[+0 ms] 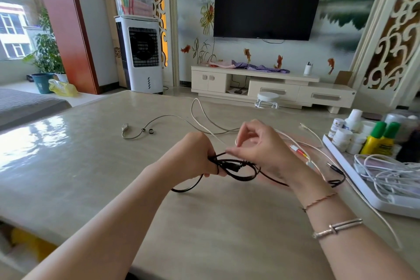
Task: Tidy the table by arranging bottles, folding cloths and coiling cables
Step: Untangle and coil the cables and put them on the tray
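A thin black cable (236,169), glossy and rubbery, is held in loose loops just above the desk (113,166). The bundle is gripped by the left hand (193,154), fingers curled tight round the gathered strands. Just beside it, the right hand (256,148) is seen with thumb and forefinger pinching one black strand at the top of the coil, the other fingers arched above. A loop of the cable sags below the left hand and touches the polished, marble-look desk surface; the far end trails away past the right wrist.

Beyond both hands, a pale grey cable (159,120) is laid out in slack curves, ending in a small plug far off the left hand. A braided silvery cable (336,161) is stretched along the desk just beside the right hand.

Well to the right of the right hand, a white plastic tray (354,179) is seen, holding tangled white cords (391,173), yellow bottles with green caps (379,141) and small white bottles (345,134). Their labels are too blurred to be read.

Two thin bracelets are worn on the right wrist.
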`<state>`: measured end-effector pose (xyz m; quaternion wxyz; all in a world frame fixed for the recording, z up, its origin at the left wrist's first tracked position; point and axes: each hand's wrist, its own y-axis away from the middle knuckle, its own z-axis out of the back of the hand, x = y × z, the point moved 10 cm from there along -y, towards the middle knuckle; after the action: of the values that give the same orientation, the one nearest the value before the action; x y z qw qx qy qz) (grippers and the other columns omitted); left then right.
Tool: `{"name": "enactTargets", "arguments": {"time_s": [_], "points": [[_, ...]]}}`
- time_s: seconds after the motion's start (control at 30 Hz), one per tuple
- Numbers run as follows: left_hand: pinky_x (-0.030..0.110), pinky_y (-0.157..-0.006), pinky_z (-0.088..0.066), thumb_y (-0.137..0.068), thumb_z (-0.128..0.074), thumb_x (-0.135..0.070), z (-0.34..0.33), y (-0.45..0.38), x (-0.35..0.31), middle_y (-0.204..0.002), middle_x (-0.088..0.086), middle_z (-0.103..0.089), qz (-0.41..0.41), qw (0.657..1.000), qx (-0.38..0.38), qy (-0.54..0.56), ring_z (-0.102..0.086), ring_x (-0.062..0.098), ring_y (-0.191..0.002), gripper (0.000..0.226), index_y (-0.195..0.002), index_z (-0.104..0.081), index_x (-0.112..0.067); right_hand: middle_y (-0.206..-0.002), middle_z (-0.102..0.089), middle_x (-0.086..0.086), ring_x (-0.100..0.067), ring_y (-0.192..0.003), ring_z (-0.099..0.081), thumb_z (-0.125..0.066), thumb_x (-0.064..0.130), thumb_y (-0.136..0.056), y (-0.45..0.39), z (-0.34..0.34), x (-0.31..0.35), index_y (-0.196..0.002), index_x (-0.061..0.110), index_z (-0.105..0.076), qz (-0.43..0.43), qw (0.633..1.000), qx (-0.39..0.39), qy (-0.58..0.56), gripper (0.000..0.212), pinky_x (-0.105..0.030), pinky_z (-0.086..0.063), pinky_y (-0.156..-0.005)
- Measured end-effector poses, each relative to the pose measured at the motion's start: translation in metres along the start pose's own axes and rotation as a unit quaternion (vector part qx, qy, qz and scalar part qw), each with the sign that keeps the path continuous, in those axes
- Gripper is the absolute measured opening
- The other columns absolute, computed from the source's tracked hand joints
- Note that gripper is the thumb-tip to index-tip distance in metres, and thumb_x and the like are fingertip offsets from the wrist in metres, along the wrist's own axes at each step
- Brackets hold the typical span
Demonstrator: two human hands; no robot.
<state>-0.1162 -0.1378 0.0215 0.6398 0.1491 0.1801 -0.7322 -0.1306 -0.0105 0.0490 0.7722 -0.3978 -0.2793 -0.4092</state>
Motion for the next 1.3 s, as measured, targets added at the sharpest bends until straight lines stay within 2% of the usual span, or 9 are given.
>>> {"name": "enactTargets", "arguments": {"time_s": [0.13, 0.23, 0.4, 0.63, 0.8, 0.93, 1.03, 1.17, 1.3], "points": [[0.013, -0.037, -0.032, -0.074, -0.076, -0.037, 0.004, 0.000, 0.008, -0.050, -0.001, -0.060, 0.020, 1.000, -0.011, 0.009, -0.047, 0.015, -0.043, 0.027, -0.067, -0.073, -0.011, -0.095, -0.066, 0.012, -0.005, -0.097, -0.061, -0.082, 0.025, -0.071, 0.005, -0.004, -0.003, -0.084, 0.033, -0.065, -0.008, 0.998, 0.059, -0.007, 0.023, -0.027, -0.047, -0.086], [0.013, -0.038, -0.034, -0.075, -0.075, -0.036, 0.002, 0.000, 0.008, -0.055, 0.000, -0.064, 0.020, 1.000, -0.003, 0.002, -0.049, 0.014, -0.043, 0.025, -0.070, -0.074, -0.012, -0.102, -0.066, 0.016, -0.007, -0.102, -0.060, -0.076, 0.038, -0.074, 0.013, -0.021, -0.006, -0.106, 0.044, -0.062, -0.007, 0.975, 0.119, 0.188, 0.035, -0.033, -0.048, -0.092], [0.011, -0.030, -0.026, -0.077, -0.074, -0.030, 0.001, 0.001, 0.004, -0.028, -0.010, -0.042, 0.023, 1.000, 0.002, -0.001, -0.033, 0.005, -0.022, 0.025, -0.059, -0.065, -0.016, -0.133, -0.054, 0.016, -0.006, -0.142, -0.023, -0.060, 0.051, -0.084, 0.010, -0.038, 0.013, -0.126, 0.041, -0.052, 0.097, 0.880, 0.115, 0.451, 0.044, -0.043, 0.004, -0.118], [0.013, -0.037, -0.030, -0.073, -0.078, -0.031, 0.010, 0.006, 0.003, -0.044, -0.002, -0.052, 0.007, 0.998, -0.033, 0.050, -0.039, 0.012, -0.037, 0.021, -0.063, -0.072, -0.014, -0.095, -0.056, 0.012, -0.014, -0.086, -0.047, -0.046, 0.026, -0.094, 0.012, -0.048, 0.007, -0.101, 0.027, -0.053, 0.089, 0.902, 0.131, 0.403, 0.010, -0.040, -0.023, -0.112], [0.015, -0.048, -0.036, -0.074, -0.078, -0.031, 0.017, 0.009, 0.002, -0.058, 0.003, -0.064, -0.017, 0.991, -0.041, 0.130, -0.046, 0.006, -0.048, 0.009, -0.076, -0.078, -0.023, -0.086, -0.044, 0.009, -0.018, -0.080, -0.038, -0.037, 0.024, -0.101, 0.014, -0.039, 0.011, -0.105, 0.021, -0.048, 0.066, 0.912, 0.145, 0.377, 0.012, -0.029, -0.023, -0.070], [0.006, -0.067, -0.043, -0.098, -0.050, -0.015, 0.000, 0.025, -0.002, -0.079, -0.005, -0.070, -0.020, 0.967, 0.127, 0.219, -0.052, -0.002, -0.069, 0.024, -0.107, -0.071, -0.005, -0.080, -0.045, 0.007, -0.026, -0.082, -0.046, -0.037, 0.028, -0.101, 0.013, -0.041, -0.001, -0.102, 0.021, -0.046, 0.040, 0.917, 0.173, 0.356, 0.011, -0.032, -0.028, -0.066], [0.023, -0.089, -0.047, -0.101, -0.042, -0.017, -0.001, 0.029, 0.006, -0.114, 0.013, -0.068, 0.009, 0.932, 0.161, 0.324, -0.056, 0.012, -0.085, 0.032, -0.114, -0.064, 0.001, -0.077, -0.044, 0.008, -0.029, -0.085, -0.048, -0.037, 0.031, -0.102, 0.014, -0.045, -0.005, -0.102, 0.021, -0.044, 0.036, 0.915, 0.190, 0.353, 0.012, -0.032, -0.027, -0.067], [0.032, -0.086, -0.056, -0.091, -0.061, -0.022, 0.008, 0.022, 0.022, -0.094, 0.019, -0.072, 0.084, 0.921, 0.055, 0.377, -0.066, 0.024, -0.080, 0.024, -0.095, -0.074, -0.001, -0.091, -0.044, 0.010, -0.024, -0.081, -0.043, -0.035, 0.027, -0.102, 0.017, -0.047, 0.004, -0.099, 0.023, -0.042, 0.074, 0.907, 0.189, 0.368, 0.009, -0.033, -0.031, -0.078], [0.017, -0.060, -0.045, -0.073, -0.079, -0.037, 0.020, 0.023, 0.030, -0.070, 0.001, -0.074, 0.135, 0.960, -0.033, 0.245, -0.054, 0.006, -0.056, 0.024, -0.070, -0.076, -0.014, -0.092, -0.044, 0.012, -0.022, -0.078, -0.040, -0.038, 0.030, -0.102, 0.019, -0.048, -0.002, -0.104, 0.024, -0.044, 0.075, 0.900, 0.197, 0.381, 0.009, -0.035, -0.035, -0.092]]}}
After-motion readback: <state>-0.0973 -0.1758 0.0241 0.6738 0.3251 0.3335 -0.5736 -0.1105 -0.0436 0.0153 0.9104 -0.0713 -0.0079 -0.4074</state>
